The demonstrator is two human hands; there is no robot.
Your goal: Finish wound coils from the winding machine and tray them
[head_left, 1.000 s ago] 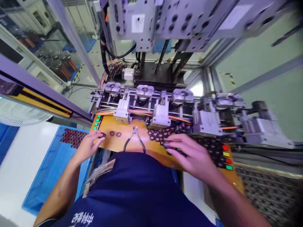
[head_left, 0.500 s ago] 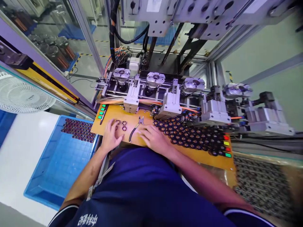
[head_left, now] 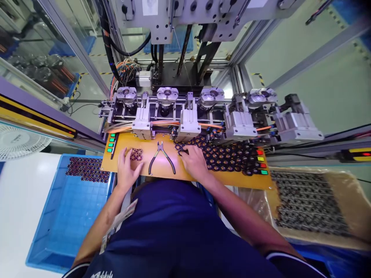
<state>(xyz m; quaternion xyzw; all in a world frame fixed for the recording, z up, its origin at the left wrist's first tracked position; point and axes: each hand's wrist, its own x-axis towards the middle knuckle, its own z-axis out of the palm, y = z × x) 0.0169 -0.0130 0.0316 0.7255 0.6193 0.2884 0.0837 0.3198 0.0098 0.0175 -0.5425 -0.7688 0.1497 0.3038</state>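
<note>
My left hand (head_left: 126, 172) rests on the orange work board (head_left: 145, 178), thumb and fingers apart, beside a small cluster of ring-shaped wound cores (head_left: 136, 154). Its fingertips are at the cluster's left edge. My right hand (head_left: 194, 162) is at the left end of a group of dark round wound parts (head_left: 224, 158). Its thumb and fingers close around one dark ring-shaped part (head_left: 183, 152), partly hidden by them. Between my hands lie cutting pliers (head_left: 160, 147), handles spread toward me and jaws pointing away.
A machine with metal clamp blocks (head_left: 189, 125) and round fixtures (head_left: 167, 96) stands behind the board. Green buttons (head_left: 111, 140) are at left, coloured ones (head_left: 262, 165) at right. A blue bin (head_left: 72, 216) holds more cores. At right, a cardboard tray (head_left: 348, 189) holds grey parts.
My right hand has moved right, off the pliers' side, to the dark parts and closed on one. Both plier handles now show. My left hand stays by the cores; the camera view has shifted.
</note>
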